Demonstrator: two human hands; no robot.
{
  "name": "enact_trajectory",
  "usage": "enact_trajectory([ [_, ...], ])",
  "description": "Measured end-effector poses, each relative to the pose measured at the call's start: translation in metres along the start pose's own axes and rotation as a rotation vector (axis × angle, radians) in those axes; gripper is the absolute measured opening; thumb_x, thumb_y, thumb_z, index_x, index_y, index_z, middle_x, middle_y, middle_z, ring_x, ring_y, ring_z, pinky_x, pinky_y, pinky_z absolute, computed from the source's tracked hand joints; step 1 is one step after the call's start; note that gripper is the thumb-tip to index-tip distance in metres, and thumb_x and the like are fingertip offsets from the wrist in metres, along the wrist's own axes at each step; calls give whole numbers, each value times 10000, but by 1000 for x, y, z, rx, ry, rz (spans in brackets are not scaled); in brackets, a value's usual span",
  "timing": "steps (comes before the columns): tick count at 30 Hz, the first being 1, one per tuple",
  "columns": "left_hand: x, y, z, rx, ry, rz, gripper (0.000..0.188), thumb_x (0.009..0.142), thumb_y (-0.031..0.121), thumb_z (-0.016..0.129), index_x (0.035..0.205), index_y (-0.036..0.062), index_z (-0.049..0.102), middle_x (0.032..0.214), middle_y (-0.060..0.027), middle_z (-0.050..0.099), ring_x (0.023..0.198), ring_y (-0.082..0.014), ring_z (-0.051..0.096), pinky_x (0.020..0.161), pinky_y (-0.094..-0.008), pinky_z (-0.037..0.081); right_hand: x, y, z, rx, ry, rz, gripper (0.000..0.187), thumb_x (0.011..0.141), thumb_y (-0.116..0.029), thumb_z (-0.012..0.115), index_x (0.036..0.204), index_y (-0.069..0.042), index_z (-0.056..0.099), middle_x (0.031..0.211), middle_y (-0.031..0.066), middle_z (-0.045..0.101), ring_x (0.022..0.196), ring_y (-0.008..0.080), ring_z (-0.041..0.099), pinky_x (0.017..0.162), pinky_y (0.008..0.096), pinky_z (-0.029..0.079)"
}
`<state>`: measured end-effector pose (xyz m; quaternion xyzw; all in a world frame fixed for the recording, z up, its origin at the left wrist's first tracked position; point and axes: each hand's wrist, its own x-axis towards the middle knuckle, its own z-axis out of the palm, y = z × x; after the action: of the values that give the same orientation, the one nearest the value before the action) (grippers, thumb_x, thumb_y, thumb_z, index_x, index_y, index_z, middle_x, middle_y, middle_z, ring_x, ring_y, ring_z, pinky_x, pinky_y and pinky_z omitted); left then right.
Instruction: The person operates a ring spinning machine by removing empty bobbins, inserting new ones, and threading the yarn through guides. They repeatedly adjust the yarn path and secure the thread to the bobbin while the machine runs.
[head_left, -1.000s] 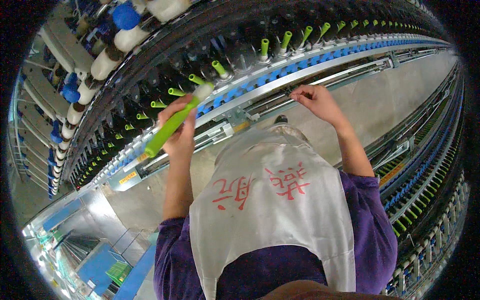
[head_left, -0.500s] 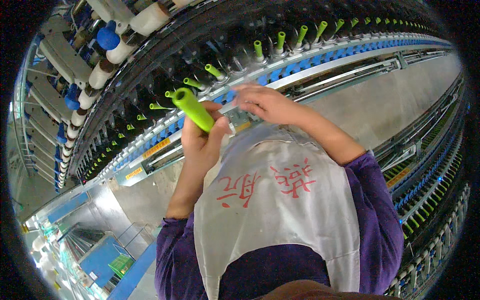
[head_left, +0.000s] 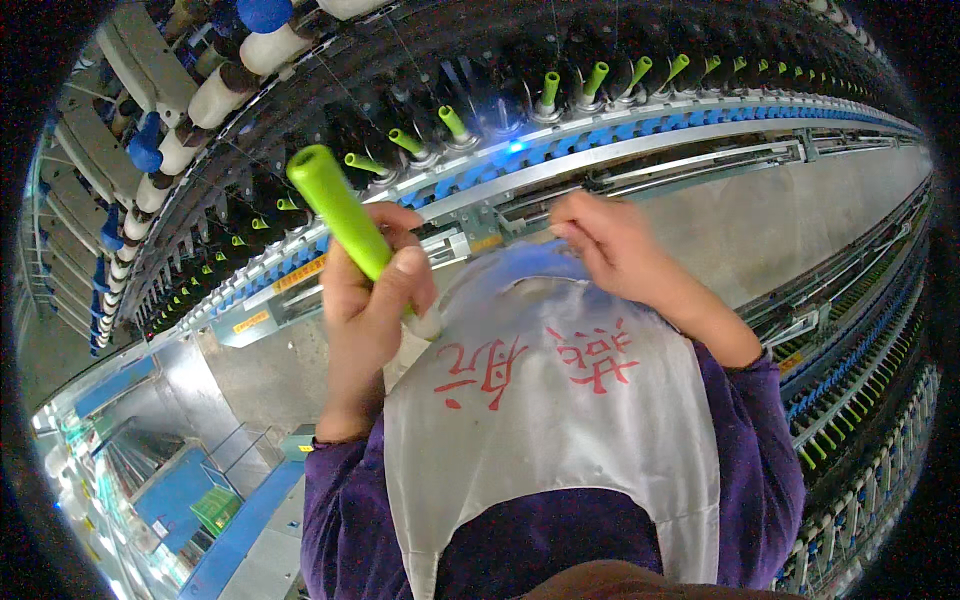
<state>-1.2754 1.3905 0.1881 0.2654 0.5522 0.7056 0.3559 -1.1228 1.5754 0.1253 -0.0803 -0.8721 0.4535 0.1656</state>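
Two small yellow rect. labels [head_left: 300,274] [head_left: 249,321] on machine rail, red characters on white apron [head_left: 540,362].

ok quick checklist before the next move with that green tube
1. Left hand grips the green tube: ok, fingers wrap its lower part.
2. Tube's top end free: ok, it sticks up clear of the hand.
3. Right hand empty: cannot tell, fingers curl at the apron top edge.
4. Spindles on the frame carry green tubes: ok for the near ones.
5. An empty spindle within reach: cannot tell.
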Motion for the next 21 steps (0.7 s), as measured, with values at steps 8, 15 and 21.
enact_trajectory([
  [8,1,14,-9,-177,-158,-103,294,857,117,555,1090,-30,455,630,-36,471,498,-90,444,443,-228,363,-80,164,0,-384,-8,497,115,708,-131,704,765,-66,630,862,110,609,846,318,567,755,398,458],
  [15,-22,3,-86,201,71,-188,326,858,153,554,1099,-31,435,578,-21,433,462,-97,419,423,-221,348,-165,240,17,-619,36,704,152,623,-207,770,630,-120,645,906,47,599,880,271,552,764,412,447],
  [21,-157,-189,-264,783,488,-639,210,867,238,571,959,65,494,547,-25,463,415,-152,456,395,-307,389,-166,254,39,-663,-9,779,175,595,-170,774,722,-150,655,985,59,560,941,280,529,780,433,444],
])
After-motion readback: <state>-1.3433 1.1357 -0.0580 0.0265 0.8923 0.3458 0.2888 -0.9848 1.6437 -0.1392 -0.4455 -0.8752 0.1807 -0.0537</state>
